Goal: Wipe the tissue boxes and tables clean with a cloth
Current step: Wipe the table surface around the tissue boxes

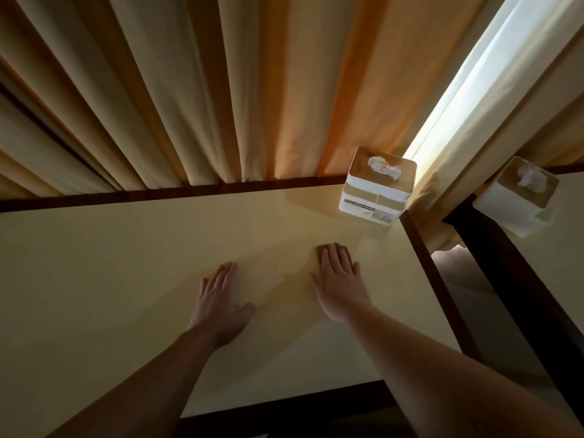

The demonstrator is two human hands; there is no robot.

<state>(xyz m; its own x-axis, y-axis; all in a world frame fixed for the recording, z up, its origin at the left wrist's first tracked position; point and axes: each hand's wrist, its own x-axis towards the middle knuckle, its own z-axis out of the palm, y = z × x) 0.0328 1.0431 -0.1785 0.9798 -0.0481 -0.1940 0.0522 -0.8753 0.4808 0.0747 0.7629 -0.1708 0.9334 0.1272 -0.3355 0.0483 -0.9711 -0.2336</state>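
STEP: table wipe | GRIP: right hand (338, 279) flat, fingers straight, pressing cloth (331, 249) under fingertips; left hand (221, 298) flat, bracing on table (94, 263) | METHOD: even pressure, overlapping strokes | NEXT: tissue box (377, 186), beyond right fingertips.

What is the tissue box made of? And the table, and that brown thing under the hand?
The tissue box looks like white plastic with a tan, perhaps wooden, lid: smooth walls, rounded corners. The table seems a smooth, matte cream laminate top with a dark wood-like edge. The brown thing under the right hand is probably a soft cloth, though only a thin edge shows.
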